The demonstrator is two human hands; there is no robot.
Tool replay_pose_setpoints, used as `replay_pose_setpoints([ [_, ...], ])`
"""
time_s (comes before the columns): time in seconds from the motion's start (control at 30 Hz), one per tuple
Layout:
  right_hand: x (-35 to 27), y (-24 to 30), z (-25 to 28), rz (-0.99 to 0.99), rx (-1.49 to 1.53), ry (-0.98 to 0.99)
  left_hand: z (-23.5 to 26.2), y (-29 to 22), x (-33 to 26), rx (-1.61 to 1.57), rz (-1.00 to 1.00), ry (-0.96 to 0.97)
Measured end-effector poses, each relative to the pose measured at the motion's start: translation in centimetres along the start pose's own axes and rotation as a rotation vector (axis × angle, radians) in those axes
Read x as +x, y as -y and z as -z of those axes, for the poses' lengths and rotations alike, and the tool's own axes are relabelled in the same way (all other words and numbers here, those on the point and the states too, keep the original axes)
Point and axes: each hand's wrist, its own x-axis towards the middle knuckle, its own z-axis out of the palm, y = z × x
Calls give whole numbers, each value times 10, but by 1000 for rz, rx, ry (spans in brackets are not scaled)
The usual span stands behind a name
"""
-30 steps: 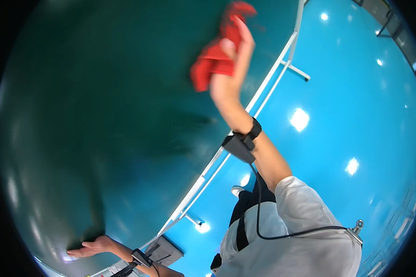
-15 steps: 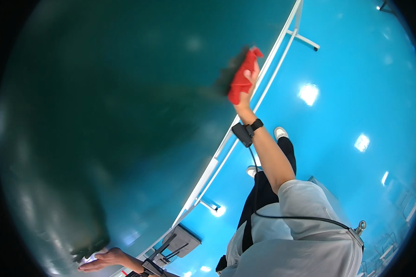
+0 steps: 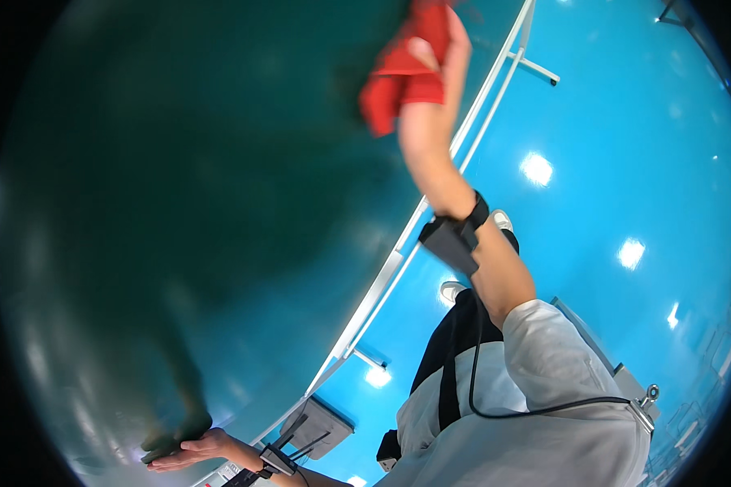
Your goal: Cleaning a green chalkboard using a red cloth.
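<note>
A red cloth (image 3: 421,88) is in my right hand (image 3: 458,57), bunched under the curled fingers and blurred by motion. It lies against the glossy dark green board (image 3: 219,178), near the board's white-framed right edge, or just over it; I cannot tell which. The far end of the cloth is cut off at the top of the view. At the lower left, my left hand (image 3: 195,451) has its fingers stretched out, with its palm side toward the board. A dark reflection of it shows on the surface, and nothing is seen in that hand.
The board's white frame (image 3: 357,316) runs diagonally, with stand feet (image 3: 536,68) on the shiny blue floor (image 3: 609,122). A grey chair or stool-like piece (image 3: 321,426) stands beyond my left forearm. A black cable (image 3: 544,408) runs from my right wrist device (image 3: 455,239) to a clip on my sleeve.
My right hand and the red cloth have moved up the view, along the board's edge. My left hand has shifted only slightly and stays stretched out.
</note>
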Motion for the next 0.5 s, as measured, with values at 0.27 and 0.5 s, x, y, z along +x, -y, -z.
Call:
replay_pose_setpoints([
  [0.27,-94,24,-45,413,-287,150,-4,-4,-2,-34,18,-21],
  [0.5,-247,-106,67,-314,-232,-211,-8,-9,9,-44,14,-34],
])
